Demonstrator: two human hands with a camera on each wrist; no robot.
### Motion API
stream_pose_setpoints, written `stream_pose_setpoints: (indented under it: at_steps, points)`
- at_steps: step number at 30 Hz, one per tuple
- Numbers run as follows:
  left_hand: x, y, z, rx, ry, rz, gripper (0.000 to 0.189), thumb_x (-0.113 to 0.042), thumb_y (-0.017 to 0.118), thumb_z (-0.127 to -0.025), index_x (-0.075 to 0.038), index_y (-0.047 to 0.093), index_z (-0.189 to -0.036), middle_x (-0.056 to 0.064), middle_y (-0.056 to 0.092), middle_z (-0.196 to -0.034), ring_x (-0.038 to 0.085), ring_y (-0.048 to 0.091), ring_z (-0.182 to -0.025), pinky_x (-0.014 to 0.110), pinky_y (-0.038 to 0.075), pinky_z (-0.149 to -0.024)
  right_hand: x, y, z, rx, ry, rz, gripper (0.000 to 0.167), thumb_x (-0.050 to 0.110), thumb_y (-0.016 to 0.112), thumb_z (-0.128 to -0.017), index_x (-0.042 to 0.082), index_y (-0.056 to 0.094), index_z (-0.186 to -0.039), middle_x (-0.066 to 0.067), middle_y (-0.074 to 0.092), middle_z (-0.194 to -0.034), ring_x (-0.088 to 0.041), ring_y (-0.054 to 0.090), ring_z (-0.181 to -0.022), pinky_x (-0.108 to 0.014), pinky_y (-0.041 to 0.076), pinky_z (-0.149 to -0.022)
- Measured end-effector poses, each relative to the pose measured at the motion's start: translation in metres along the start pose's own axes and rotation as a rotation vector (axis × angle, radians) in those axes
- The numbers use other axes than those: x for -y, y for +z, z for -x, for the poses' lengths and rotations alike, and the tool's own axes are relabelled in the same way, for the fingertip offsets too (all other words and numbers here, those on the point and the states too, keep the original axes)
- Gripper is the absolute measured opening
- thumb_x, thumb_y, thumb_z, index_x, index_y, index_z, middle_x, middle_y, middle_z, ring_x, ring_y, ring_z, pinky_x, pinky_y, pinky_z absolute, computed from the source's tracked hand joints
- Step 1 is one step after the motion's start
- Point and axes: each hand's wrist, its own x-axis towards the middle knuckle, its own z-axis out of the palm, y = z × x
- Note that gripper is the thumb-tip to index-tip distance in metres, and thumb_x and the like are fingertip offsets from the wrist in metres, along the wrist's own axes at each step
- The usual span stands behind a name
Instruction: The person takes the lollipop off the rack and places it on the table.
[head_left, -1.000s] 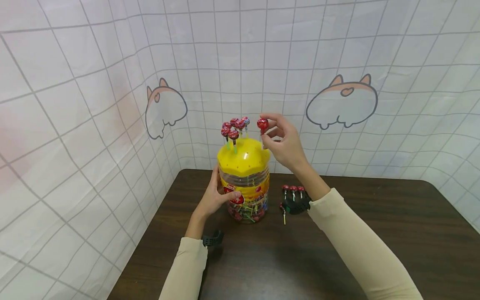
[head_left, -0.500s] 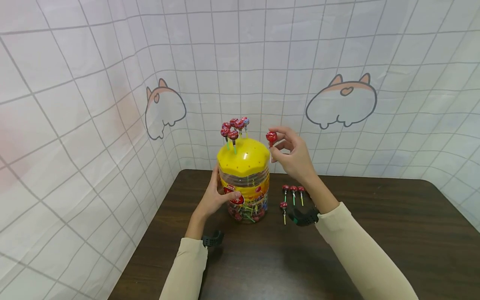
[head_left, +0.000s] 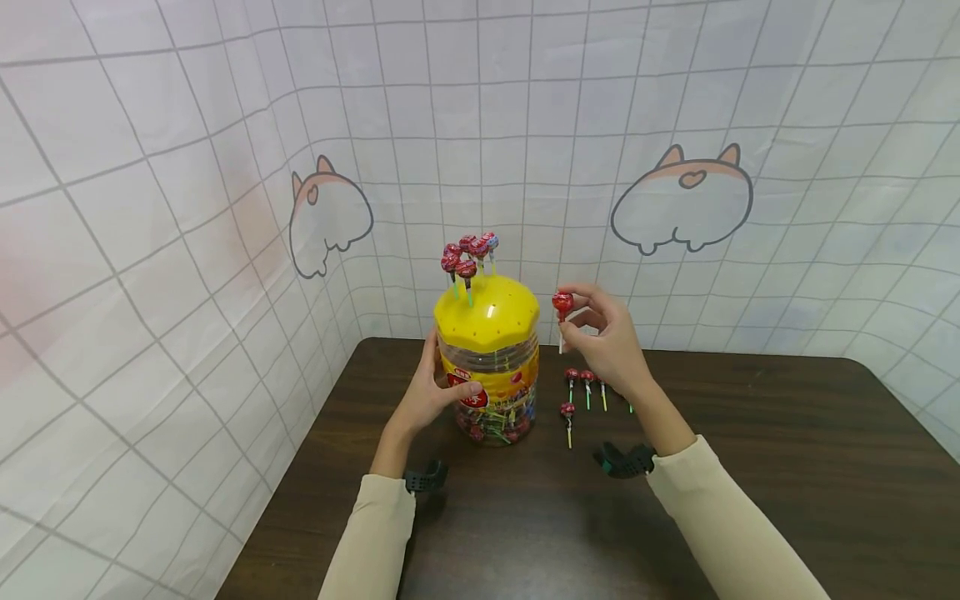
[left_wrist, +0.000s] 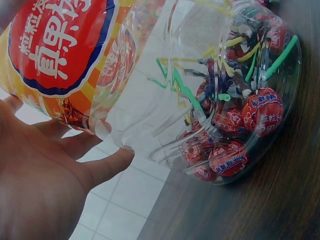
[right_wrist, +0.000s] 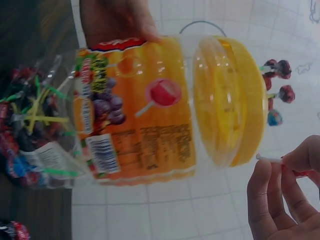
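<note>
A clear plastic candy jar (head_left: 517,375) with a yellow lid (head_left: 510,310) stands upright on the table. My left hand (head_left: 420,402) grips its left side, thumb across the front label. In the left wrist view, wrapped lollipops (left_wrist: 263,111) show through the jar's base. Several lollipops (head_left: 466,270) stand stick-down in holes at the lid's left and back. To the right of the lid, my right hand (head_left: 611,340) pinches a red lollipop (head_left: 562,302) upright, apart from the jar. Its white stick (right_wrist: 270,159) shows between the fingers in the right wrist view.
Several more lollipops (head_left: 567,411) lie on the dark wooden table (head_left: 510,517), right of the jar and below my right hand. Behind the table hangs a white grid-patterned curtain (head_left: 480,108).
My right hand has moved right, down and away from the lid with the red lollipop, uncovering lollipops on the table. The left hand and the jar have stayed in place.
</note>
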Motion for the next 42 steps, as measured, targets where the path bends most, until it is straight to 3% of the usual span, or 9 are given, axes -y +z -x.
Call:
stream_pose_setpoints:
  at_steps: [6,13,22,33,42]
  points:
    - [-0.002,0.0,0.001,0.0,-0.01,0.001,0.106,-0.027,0.081,-0.089,-0.047,0.006,-0.161,0.003,0.033,-0.159,0.031,0.047,-0.141,0.058,0.045,-0.112,-0.01,-0.006,0.014,-0.019,0.041,0.006,0.044,-0.004,0.063,-0.094,0.007,0.06,-0.136,-0.019,0.059,-0.107,-0.017,0.064,-0.071,-0.033,0.06,-0.058]
    - [-0.002,0.0,0.002,0.004,-0.011,0.002,0.105,-0.026,0.081,-0.089,-0.048,0.006,-0.16,0.004,0.035,-0.158,0.031,0.048,-0.14,0.058,0.046,-0.112,-0.023,-0.013,0.026,-0.041,0.071,-0.014,0.047,-0.01,0.062,-0.091,0.004,0.058,-0.136,-0.018,0.06,-0.104,-0.013,0.062,-0.069,-0.03,0.06,-0.058]
    - [-0.002,0.0,0.002,0.001,-0.015,0.007,0.106,-0.027,0.081,-0.089,-0.049,0.006,-0.16,0.002,0.032,-0.16,0.031,0.047,-0.141,0.06,0.045,-0.112,-0.043,-0.015,0.043,-0.049,0.13,-0.029,0.046,-0.01,0.062,-0.091,0.005,0.058,-0.135,-0.004,0.063,-0.098,-0.012,0.062,-0.067,-0.027,0.06,-0.058]
    - [-0.004,0.001,0.001,-0.001,-0.011,0.014,0.106,-0.019,0.08,-0.09,-0.049,0.006,-0.16,0.001,0.034,-0.159,0.031,0.045,-0.14,0.059,0.045,-0.111,-0.068,-0.015,0.061,-0.036,0.244,-0.039,0.049,-0.012,0.058,-0.091,0.004,0.055,-0.137,-0.025,0.058,-0.107,-0.012,0.062,-0.073,-0.029,0.061,-0.061]
    - [-0.001,0.001,0.0,0.0,-0.006,0.002,0.106,-0.021,0.081,-0.089,-0.048,0.007,-0.16,0.004,0.037,-0.156,0.03,0.047,-0.138,0.059,0.046,-0.111,-0.086,-0.019,0.066,-0.004,0.289,-0.021,0.048,-0.011,0.06,-0.092,0.004,0.054,-0.138,-0.028,0.057,-0.107,-0.013,0.063,-0.073,-0.04,0.063,-0.065]
